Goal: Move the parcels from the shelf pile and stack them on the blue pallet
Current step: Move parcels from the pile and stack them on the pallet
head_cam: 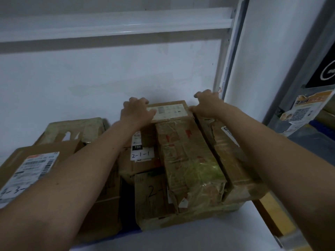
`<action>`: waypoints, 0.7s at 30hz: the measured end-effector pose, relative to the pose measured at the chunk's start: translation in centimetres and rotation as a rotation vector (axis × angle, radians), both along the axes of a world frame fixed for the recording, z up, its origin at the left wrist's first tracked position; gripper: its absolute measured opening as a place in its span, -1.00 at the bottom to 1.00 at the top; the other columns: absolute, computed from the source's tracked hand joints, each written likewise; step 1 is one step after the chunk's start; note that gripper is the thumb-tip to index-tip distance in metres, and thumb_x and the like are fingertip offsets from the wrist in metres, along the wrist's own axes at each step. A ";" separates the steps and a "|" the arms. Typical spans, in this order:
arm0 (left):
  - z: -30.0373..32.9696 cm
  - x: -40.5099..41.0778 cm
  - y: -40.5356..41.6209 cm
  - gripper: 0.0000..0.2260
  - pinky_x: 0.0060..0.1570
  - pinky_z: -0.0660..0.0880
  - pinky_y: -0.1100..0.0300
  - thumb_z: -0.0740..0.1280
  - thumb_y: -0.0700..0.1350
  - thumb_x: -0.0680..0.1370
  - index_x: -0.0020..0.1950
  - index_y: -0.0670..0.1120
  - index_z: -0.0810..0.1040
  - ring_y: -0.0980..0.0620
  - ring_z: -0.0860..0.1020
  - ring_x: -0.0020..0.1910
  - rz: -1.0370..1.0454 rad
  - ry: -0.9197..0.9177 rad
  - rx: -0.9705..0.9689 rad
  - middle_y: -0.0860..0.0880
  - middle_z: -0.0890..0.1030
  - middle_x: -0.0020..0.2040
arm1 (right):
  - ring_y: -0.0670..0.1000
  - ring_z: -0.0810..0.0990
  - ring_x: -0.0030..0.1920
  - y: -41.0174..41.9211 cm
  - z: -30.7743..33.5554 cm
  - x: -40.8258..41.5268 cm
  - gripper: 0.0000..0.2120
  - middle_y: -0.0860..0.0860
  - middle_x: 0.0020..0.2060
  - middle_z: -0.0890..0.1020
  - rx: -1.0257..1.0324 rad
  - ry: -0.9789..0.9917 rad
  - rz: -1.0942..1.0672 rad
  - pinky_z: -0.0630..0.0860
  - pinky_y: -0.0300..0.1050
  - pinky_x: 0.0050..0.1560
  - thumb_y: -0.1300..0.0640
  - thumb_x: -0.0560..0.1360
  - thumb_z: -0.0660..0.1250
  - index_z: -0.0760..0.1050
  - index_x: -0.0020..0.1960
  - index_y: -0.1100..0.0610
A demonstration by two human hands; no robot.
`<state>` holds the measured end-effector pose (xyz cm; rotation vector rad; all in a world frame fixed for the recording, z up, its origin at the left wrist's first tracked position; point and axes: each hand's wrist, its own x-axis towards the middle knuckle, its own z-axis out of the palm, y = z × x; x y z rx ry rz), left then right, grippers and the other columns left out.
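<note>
A pile of brown cardboard parcels lies on a white shelf. At the back stands a box with a white label. My left hand rests on its left top edge, fingers curled over the far side. My right hand grips its right far corner. In front of it lie a long taped parcel and a second parcel to its right. A box marked "2-1-1" sits by my left forearm. The blue pallet is not in view.
Left of my arms lie a box with a barcode label and a taped box behind it. A metal shelf upright rises at the right, close to my right hand. A white wall stands behind. More parcels sit on the neighbouring shelf.
</note>
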<state>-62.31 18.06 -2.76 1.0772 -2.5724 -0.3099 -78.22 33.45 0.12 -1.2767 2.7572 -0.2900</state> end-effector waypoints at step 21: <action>5.5 30.1 3.2 -0.56 0.11 0.37 0.11 0.29 0.13 0.54 0.39 0.02 0.42 -0.08 0.44 0.28 0.249 -0.256 -0.068 -0.05 0.44 0.36 | 0.14 0.29 0.41 -6.7 3.8 27.9 -0.39 0.12 0.46 0.27 0.077 -0.060 0.658 0.23 -0.03 0.34 -0.05 0.57 0.22 0.11 0.51 0.16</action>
